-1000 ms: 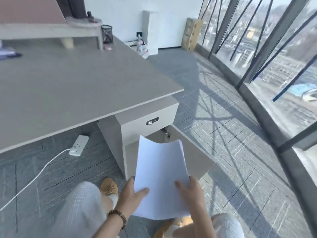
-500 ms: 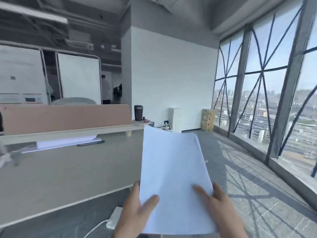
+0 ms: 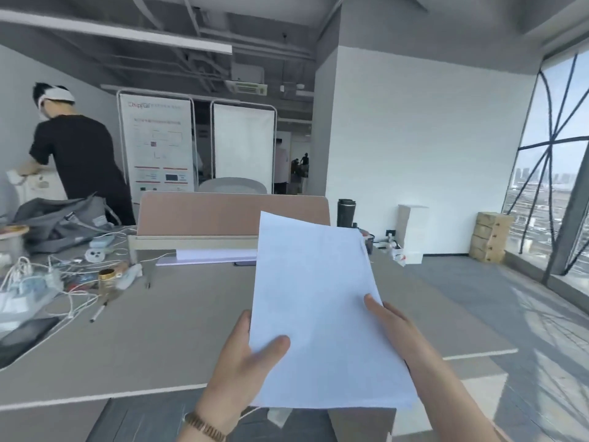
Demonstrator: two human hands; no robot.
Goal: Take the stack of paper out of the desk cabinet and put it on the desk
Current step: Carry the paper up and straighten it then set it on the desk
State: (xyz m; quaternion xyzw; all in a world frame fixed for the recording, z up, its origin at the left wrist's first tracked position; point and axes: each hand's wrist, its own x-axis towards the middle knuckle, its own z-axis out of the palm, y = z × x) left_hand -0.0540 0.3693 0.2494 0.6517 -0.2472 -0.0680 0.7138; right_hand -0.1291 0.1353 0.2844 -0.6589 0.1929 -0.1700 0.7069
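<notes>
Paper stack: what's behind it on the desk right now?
Both hands, left and right, hold the paper above the desk. Around it show a pink divider, a white pad and a black tumbler. The desk strip directly behind the sheets is hidden.

Far left: person in black shirt (image 3: 79,154) bent over, back to camera. Grey bag (image 3: 60,223), tangled white cables (image 3: 35,275), gold-lidded jar (image 3: 106,277) clutter that side. Pink divider panel (image 3: 232,215) mid-frame, black tumbler (image 3: 346,212) beside it. Cardboard boxes (image 3: 490,236) stacked by window (image 3: 561,173).
</notes>
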